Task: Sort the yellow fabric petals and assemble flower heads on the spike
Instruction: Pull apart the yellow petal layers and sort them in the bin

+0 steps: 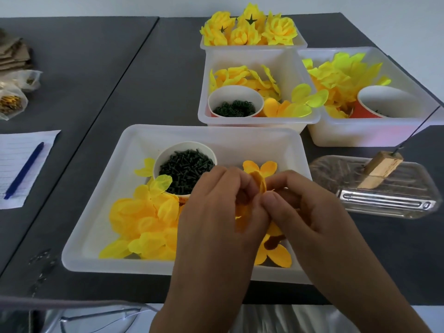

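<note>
Over the near white tray [101, 188], my left hand [216, 217] and my right hand [302, 207] meet and both pinch a folded orange-yellow fabric petal piece [260, 182]. Loose yellow petals [144, 219] lie heaped at the tray's left, and more show under my hands. A paper cup of small dark pegs [185, 168] stands in the tray behind my left hand. The thin wire spike [418, 127] rises from a wooden block [379, 171] at the right. Finished yellow flower heads [249, 27] fill the far bin.
A middle bin [204, 111] holds petals and a cup of dark rings [234, 108]. A right bin [360, 138] holds larger petals and an orange cup [379, 104]. A clear plastic tray [389, 205] sits under the block. Paper with a blue pen [25, 170] lies left.
</note>
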A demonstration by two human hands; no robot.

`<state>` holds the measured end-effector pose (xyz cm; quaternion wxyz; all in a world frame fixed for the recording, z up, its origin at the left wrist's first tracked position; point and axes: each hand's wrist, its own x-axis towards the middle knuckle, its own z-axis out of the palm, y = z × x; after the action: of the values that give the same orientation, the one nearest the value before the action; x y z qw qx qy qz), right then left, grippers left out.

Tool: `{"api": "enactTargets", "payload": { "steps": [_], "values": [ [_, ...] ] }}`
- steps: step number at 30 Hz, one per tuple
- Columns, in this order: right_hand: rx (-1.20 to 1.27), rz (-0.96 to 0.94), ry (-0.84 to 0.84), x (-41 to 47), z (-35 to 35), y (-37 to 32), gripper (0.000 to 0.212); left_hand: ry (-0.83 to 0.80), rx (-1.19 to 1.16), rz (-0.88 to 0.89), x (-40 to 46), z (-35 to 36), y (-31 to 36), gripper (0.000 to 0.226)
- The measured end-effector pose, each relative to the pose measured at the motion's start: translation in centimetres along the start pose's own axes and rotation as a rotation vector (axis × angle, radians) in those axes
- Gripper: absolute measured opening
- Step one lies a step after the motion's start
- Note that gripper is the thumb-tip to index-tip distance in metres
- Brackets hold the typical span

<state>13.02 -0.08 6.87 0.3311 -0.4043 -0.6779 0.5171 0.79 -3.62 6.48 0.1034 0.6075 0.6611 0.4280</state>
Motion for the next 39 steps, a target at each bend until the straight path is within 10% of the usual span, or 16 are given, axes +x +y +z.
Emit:
{"api": "enactTargets", "payload": {
  "steps": [10, 22, 29, 39],
  "values": [
    [-0.276, 0.031, 0.247, 0.5, -0.3, 1.0, 0.015, 0.057, -0.131, 0.025, -0.9, 0.6, 0.0, 0.009],
    [0.411, 0.503, -0.322, 0.7, -1.3, -0.4, 0.027, 0.171, -0.139, 0.130, -0.8, -0.4, -0.3, 0.011],
    [0.227, 0.246, -0.049, 0.3, -1.2, -0.2, 0.044, 0.322, -0.228, -0.043, -1.5, -0.1, -0.9, 0.006],
    [-0.408, -0.263, 0.239, -0.5, 0.6, 0.3, 0.022, 0.020, -0.260, -0.122, -1.4, 0.1, -0.4, 0.028]
  ]
}}
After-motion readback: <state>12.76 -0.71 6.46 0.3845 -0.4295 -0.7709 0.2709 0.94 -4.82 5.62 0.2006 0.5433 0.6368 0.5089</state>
